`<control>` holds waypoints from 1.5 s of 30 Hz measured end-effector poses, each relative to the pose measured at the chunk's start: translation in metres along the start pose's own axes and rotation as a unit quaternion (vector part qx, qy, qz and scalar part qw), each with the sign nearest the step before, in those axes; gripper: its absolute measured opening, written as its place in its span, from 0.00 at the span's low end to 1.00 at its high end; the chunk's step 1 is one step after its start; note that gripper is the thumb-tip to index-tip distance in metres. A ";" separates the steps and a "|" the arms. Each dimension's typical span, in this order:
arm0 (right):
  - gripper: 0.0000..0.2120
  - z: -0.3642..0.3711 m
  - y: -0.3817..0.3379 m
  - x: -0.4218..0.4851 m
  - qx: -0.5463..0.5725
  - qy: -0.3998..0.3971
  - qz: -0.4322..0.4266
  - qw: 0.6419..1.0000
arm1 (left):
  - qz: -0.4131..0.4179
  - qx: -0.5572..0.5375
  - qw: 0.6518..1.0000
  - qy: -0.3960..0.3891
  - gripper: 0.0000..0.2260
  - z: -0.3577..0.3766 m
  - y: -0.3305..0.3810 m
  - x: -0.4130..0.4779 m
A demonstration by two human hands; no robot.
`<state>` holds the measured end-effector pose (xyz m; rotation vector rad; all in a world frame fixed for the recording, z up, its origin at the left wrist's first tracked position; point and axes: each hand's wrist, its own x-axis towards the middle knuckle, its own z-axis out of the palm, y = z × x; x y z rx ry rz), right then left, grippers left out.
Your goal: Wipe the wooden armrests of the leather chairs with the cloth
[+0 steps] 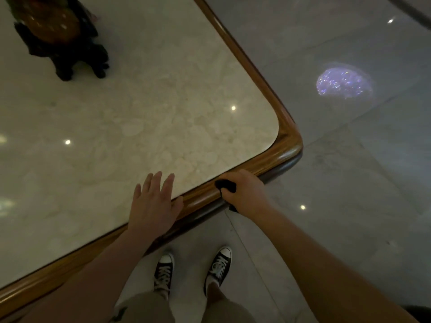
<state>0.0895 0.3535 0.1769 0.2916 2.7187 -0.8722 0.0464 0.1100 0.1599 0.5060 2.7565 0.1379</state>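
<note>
Gripping cloth (pixel 225 185) in right hand (pixel 245 193) fingers | left hand (pixel 154 203) spread flat on table (pixel 289 141)

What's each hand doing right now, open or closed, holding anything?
Left hand: open, flat on the marble tabletop, holding nothing.
Right hand: closed on the black cloth, pressed on the table's wooden edge.

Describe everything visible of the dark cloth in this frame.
The cloth is black and looks soft and bunched up. Most of it is hidden inside the closed right hand; one wad bulges out past the fingers and a small tail pokes out below the wrist side. The hand presses it against the rounded wooden edge of the marble-topped table, near the corner. No pattern or label can be made out.
</note>
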 end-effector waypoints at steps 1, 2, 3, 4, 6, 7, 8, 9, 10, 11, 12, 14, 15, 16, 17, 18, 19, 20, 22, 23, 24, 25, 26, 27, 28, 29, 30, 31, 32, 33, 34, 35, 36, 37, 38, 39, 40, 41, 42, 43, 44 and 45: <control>0.17 0.007 0.007 0.014 -0.002 -0.004 -0.001 1.000 | -0.007 0.003 1.000 -0.003 0.30 0.010 -0.004 0.010; 0.18 0.015 0.013 0.029 -0.002 -0.007 -0.002 1.000 | -0.012 0.006 1.000 -0.005 0.30 0.021 -0.010 0.021; 0.17 0.024 0.019 0.044 -0.001 -0.009 -0.004 1.000 | -0.016 0.008 1.000 -0.005 0.30 0.032 -0.016 0.033; 0.17 0.033 0.024 0.059 0.001 -0.007 -0.006 1.000 | -0.020 0.008 1.000 -0.004 0.31 0.043 -0.023 0.046; 0.18 0.053 0.036 0.090 -0.001 0.004 -0.008 1.000 | -0.025 0.007 1.000 0.000 0.31 0.069 -0.036 0.074; 0.18 0.063 0.042 0.105 -0.006 0.012 -0.008 1.000 | -0.025 0.008 1.000 0.001 0.30 0.084 -0.043 0.088; 0.18 0.074 0.048 0.121 -0.011 0.020 -0.007 1.000 | -0.023 0.012 1.000 -0.002 0.30 0.099 -0.048 0.101; 0.17 0.084 0.054 0.136 -0.015 0.028 -0.005 0.999 | -0.021 0.017 1.000 -0.006 0.30 0.113 -0.055 0.114; 0.17 0.094 0.059 0.150 -0.016 0.038 -0.003 0.999 | -0.018 0.022 1.000 -0.009 0.30 0.128 -0.061 0.127; 0.17 0.104 0.062 0.164 -0.015 0.051 -0.003 0.999 | -0.013 0.030 0.999 -0.009 0.31 0.142 -0.069 0.138; 0.16 0.114 0.065 0.176 -0.014 0.065 -0.006 0.998 | -0.005 0.042 0.999 -0.005 0.31 0.155 -0.077 0.148; 0.15 0.132 0.069 0.197 -0.014 0.094 -0.017 0.995 | 0.011 0.061 0.998 -0.003 0.31 0.177 -0.091 0.166; 0.15 0.140 0.071 0.206 -0.019 0.104 -0.024 0.994 | 0.018 0.062 0.998 -0.004 0.32 0.186 -0.095 0.173; 0.16 0.147 0.073 0.213 -0.024 0.110 -0.029 0.993 | 0.021 0.057 0.998 -0.003 0.32 0.194 -0.098 0.180; 0.17 0.156 0.075 0.220 -0.029 0.111 -0.032 0.993 | 0.022 0.049 0.999 0.001 0.32 0.202 -0.101 0.187; 0.17 0.161 0.077 0.225 -0.034 0.109 -0.035 0.993 | 0.023 0.041 0.999 0.013 0.31 0.208 -0.102 0.190; 0.18 0.164 0.078 0.225 -0.040 0.104 -0.039 0.993 | 0.025 0.036 0.999 0.031 0.31 0.212 -0.100 0.190; 0.19 0.169 0.080 0.228 -0.046 0.099 -0.042 0.993 | 0.025 0.035 0.998 0.046 0.31 0.217 -0.101 0.190; 0.21 0.178 0.086 0.230 -0.050 0.098 -0.040 0.993 | 0.026 0.033 0.997 0.066 0.31 0.227 -0.105 0.191; 0.22 0.181 0.088 0.230 -0.046 0.103 -0.036 0.993 | 0.029 0.032 0.996 0.074 0.31 0.230 -0.107 0.192; 0.24 0.183 0.090 0.230 -0.038 0.107 -0.032 0.993 | 0.030 0.033 0.996 0.076 0.31 0.231 -0.109 0.192; 0.26 0.185 0.091 0.230 -0.031 0.106 -0.029 0.993 | 0.032 0.036 0.996 0.074 0.31 0.233 -0.110 0.193; 0.29 0.186 0.091 0.230 -0.028 0.096 -0.024 0.995 | 0.032 0.039 0.996 0.072 0.31 0.233 -0.111 0.193; 0.32 0.186 0.092 0.231 -0.034 0.076 -0.019 0.996 | 0.032 0.041 0.996 0.071 0.31 0.233 -0.111 0.194; 0.35 0.186 0.092 0.232 -0.050 0.050 -0.016 0.997 | 0.031 0.043 0.996 0.068 0.31 0.233 -0.111 0.193; 0.37 0.187 0.092 0.233 -0.070 0.027 -0.015 0.997 | 0.028 0.043 0.997 0.064 0.31 0.232 -0.111 0.193; 0.39 0.187 0.091 0.234 -0.086 0.010 -0.014 0.996 | 0.026 0.044 0.997 0.059 0.32 0.231 -0.111 0.194; 0.40 0.187 0.091 0.234 -0.094 0.000 -0.014 0.995 | 0.026 0.042 0.997 0.053 0.32 0.231 -0.111 0.193; 0.40 0.187 0.091 0.234 -0.101 -0.005 -0.012 0.995 | 0.023 0.045 0.997 0.050 0.32 0.229 -0.110 0.193; 0.40 0.186 0.091 0.234 -0.102 -0.005 -0.013 0.995 | 0.023 0.043 0.998 0.046 0.31 0.227 -0.110 0.193; 0.40 0.184 0.090 0.233 -0.099 -0.004 -0.012 0.995 | 0.021 0.040 0.998 0.044 0.31 0.226 -0.109 0.193; 0.39 0.182 0.091 0.233 -0.094 0.001 -0.014 0.996 | 0.024 0.038 0.998 0.044 0.31 0.226 -0.109 0.193; 0.39 0.179 0.090 0.231 -0.088 0.008 -0.017 0.996 | 0.024 0.037 0.998 0.039 0.31 0.224 -0.108 0.192; 0.38 0.176 0.090 0.228 -0.081 0.018 -0.019 0.996 | 0.022 0.034 0.999 0.036 0.31 0.222 -0.106 0.192; 0.38 0.173 0.088 0.226 -0.078 0.025 -0.019 0.996 | 0.011 0.030 0.999 0.026 0.31 0.218 -0.104 0.192; 0.38 0.170 0.087 0.223 -0.073 0.032 -0.018 0.997 | -0.006 0.020 1.000 0.013 0.32 0.214 -0.102 0.194; 0.38 0.165 0.083 0.219 -0.067 0.036 -0.014 0.997 | -0.026 0.012 1.000 -0.001 0.32 0.206 -0.098 0.196; 0.38 0.161 0.080 0.216 -0.063 0.038 -0.011 0.997 | -0.037 0.008 0.999 -0.011 0.34 0.198 -0.095 0.200; 0.38 0.154 0.076 0.212 -0.062 0.038 -0.007 0.997 | -0.040 0.006 0.999 -0.020 0.35 0.188 -0.091 0.202; 0.37 0.149 0.074 0.209 -0.056 0.042 -0.006 0.997 | -0.036 0.005 0.999 -0.023 0.35 0.181 -0.088 0.203; 0.37 0.142 0.068 0.205 -0.054 0.045 0.002 0.998 | -0.029 0.009 0.999 -0.018 0.34 0.172 -0.084 0.203; 0.37 0.136 0.066 0.201 -0.052 0.048 0.003 0.997 | -0.013 0.024 0.999 -0.021 0.34 0.165 -0.081 0.203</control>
